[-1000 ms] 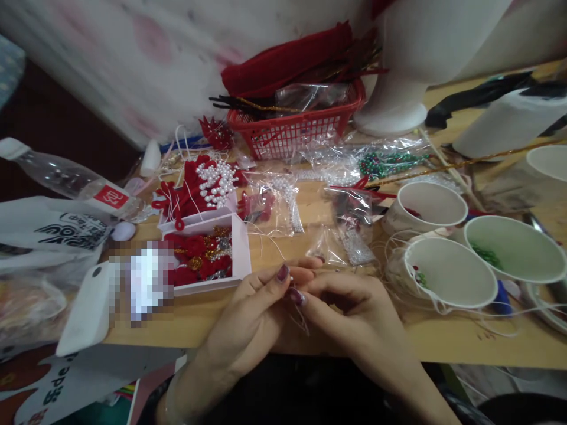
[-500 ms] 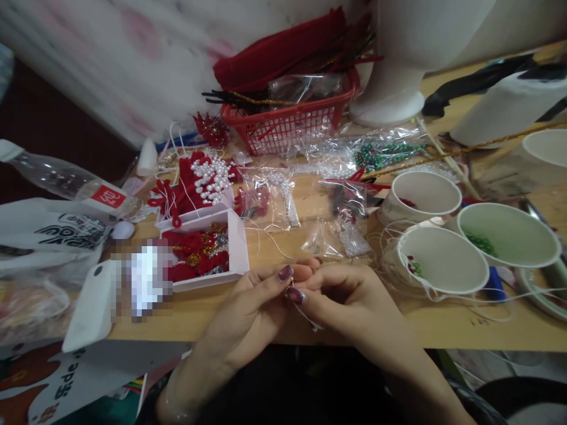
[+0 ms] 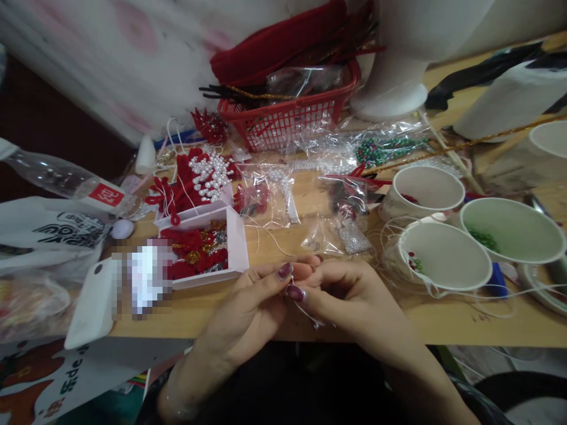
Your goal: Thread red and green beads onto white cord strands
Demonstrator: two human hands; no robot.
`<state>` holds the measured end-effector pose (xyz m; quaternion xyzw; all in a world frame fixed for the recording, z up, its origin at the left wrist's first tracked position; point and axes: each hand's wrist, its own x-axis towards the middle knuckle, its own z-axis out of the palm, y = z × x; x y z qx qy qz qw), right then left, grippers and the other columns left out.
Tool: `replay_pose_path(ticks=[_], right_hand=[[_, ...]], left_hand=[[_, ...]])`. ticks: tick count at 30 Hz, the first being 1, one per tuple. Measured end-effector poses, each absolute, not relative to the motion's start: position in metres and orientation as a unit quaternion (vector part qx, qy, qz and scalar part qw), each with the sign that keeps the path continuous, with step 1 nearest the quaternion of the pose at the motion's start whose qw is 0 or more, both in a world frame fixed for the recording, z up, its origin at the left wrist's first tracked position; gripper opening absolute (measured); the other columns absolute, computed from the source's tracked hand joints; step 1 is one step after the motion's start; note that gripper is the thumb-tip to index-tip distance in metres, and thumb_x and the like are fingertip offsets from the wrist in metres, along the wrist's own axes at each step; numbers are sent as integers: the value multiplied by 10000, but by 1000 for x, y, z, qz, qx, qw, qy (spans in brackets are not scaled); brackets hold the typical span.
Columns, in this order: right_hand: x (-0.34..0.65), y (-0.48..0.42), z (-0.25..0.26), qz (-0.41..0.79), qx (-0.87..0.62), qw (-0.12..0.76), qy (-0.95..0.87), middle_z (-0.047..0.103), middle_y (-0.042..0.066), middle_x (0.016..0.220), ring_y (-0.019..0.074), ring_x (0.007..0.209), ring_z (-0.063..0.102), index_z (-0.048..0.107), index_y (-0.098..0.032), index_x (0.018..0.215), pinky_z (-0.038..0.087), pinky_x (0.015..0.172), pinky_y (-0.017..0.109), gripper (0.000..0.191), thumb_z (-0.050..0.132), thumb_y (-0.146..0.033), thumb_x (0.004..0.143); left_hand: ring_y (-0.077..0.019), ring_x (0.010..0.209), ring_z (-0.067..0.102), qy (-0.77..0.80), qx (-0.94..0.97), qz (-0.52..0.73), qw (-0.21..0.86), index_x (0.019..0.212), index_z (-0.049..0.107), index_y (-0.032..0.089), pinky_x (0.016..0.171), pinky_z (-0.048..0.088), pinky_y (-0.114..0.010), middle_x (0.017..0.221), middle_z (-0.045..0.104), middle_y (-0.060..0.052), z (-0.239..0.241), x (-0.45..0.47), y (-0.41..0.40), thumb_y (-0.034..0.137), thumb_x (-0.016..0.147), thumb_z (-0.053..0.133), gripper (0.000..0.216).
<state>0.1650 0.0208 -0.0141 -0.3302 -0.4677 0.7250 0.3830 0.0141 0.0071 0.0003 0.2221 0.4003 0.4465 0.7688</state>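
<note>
"Where's the white cord (image 3: 305, 310)?"
"Between the left hand (image 3: 252, 313) and right hand (image 3: 357, 298); both pinch it, fingertips close together; its loose end dangles below them."
"What's nearby?"
"A white box (image 3: 239, 242), beyond and left of the hands; a paper cup (image 3: 452, 257), to their right."
</note>
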Motion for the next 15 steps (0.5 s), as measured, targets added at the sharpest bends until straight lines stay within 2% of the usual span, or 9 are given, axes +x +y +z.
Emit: replay_pose_path(ticks=[5,10,15], right_hand=[[165,20,-14,725,-332,379,-469,494,-42,538,62,501,382,584,-174,559,293,452,190,325,661,-310,844],[167,20,-13,728,-339,374,-464,463,-48,546,60,504,359,584,-171,581,264,446,192,299,666,-306,835],[168,20,-14,720,-336,379,-474,470,-42,575,64,535,367,592,-167,578,289,472,193,286,664,-259,838]], left_hand=[[-266,1150,623,403,243,448,760,788,815,203,1007,494,-337,1127,732,-72,1,13,5,334,767,794,134],[-267,1140,622,404,272,447,751,808,812,207,971,512,-352,1163,713,-80,3,13,4,326,820,746,137],[-240,1061,649,415,263,450,746,764,798,191,932,524,-337,1112,718,-78,3,15,5,336,809,758,158]])
